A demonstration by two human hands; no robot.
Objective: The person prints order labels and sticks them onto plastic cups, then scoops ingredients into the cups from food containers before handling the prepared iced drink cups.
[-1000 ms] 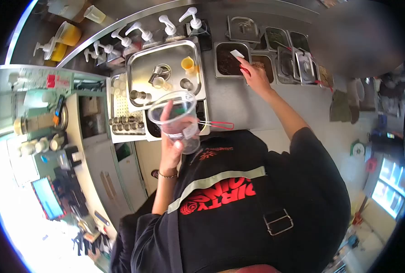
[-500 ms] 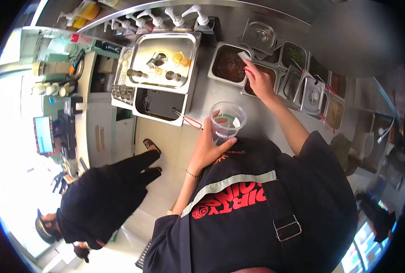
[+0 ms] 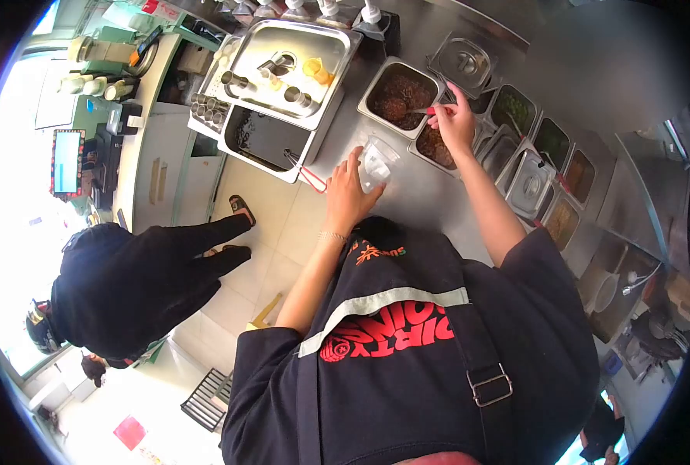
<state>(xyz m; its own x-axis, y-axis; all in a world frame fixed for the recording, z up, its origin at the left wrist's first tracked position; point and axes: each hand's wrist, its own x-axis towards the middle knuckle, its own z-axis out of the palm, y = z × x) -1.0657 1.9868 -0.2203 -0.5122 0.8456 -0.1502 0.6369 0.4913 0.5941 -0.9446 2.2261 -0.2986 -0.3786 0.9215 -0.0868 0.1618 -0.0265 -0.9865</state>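
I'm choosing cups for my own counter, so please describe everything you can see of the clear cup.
The cup is colourless and see-through, plastic by its look, with a rounded wall. The left hand holds it, fingers and thumb against it, over the steel counter. Glare and blur leave unclear any print, what it contains, and whether its base touches the counter.
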